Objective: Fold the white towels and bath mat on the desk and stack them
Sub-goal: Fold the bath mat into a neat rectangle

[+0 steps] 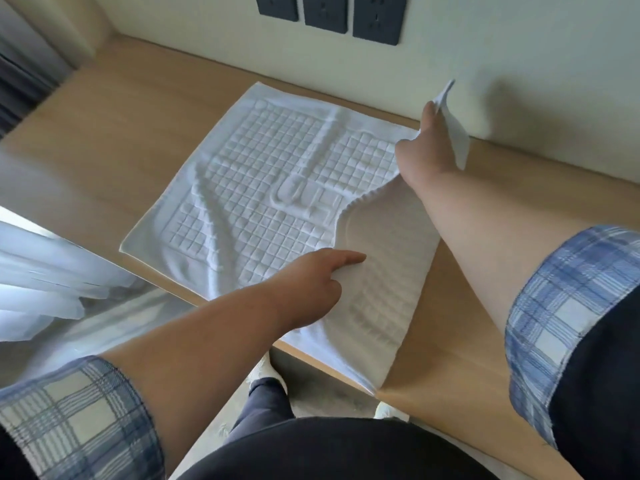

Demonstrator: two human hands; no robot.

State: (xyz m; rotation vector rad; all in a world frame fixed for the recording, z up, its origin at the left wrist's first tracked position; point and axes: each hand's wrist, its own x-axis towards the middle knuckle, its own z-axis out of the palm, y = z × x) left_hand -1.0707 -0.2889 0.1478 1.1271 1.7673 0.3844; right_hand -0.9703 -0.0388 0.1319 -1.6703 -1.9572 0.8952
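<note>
A white bath mat (263, 174) with a raised checker pattern lies spread on the wooden desk (114, 109), wrinkled in the middle. Its right side is lifted off the desk and shows its smooth underside. My right hand (426, 143) pinches the mat's far right corner and holds it up near the wall. My left hand (311, 282) grips the near edge of the lifted part, with the index finger stretched out over the cloth. The mat's near right corner hangs over the desk's front edge.
A cream wall with three dark socket plates (325, 12) runs behind the desk. White cloth (45, 271) lies piled at the left, below desk level. A grey curtain (20, 64) hangs at the far left. My legs and shoes (266, 372) show under the desk's edge.
</note>
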